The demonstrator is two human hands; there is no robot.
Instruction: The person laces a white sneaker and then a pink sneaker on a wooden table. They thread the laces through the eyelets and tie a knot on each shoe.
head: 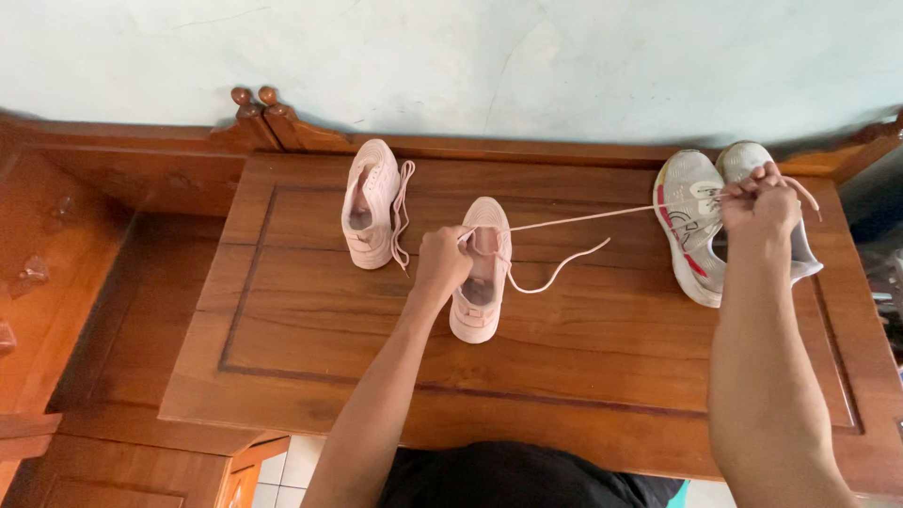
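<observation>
A pink sneaker (pixel 482 282) lies toe-away in the middle of the wooden tabletop (pixel 310 320). My left hand (pixel 442 261) grips its left side near the tongue. My right hand (pixel 758 200) is far to the right, fingers closed on the end of the pink lace (pixel 583 219), which stretches taut from the shoe. The lace's other end (pixel 560 271) lies loose on the wood to the right of the shoe. A second pink sneaker (pixel 370 202) with a dangling lace sits to the left, apart from both hands.
A pair of grey-white running shoes (pixel 696 226) with red accents rests at the table's right end, just under my right hand. A carved wooden rail (pixel 263 118) runs along the pale wall. Tiled floor (pixel 296 466) shows below the front edge.
</observation>
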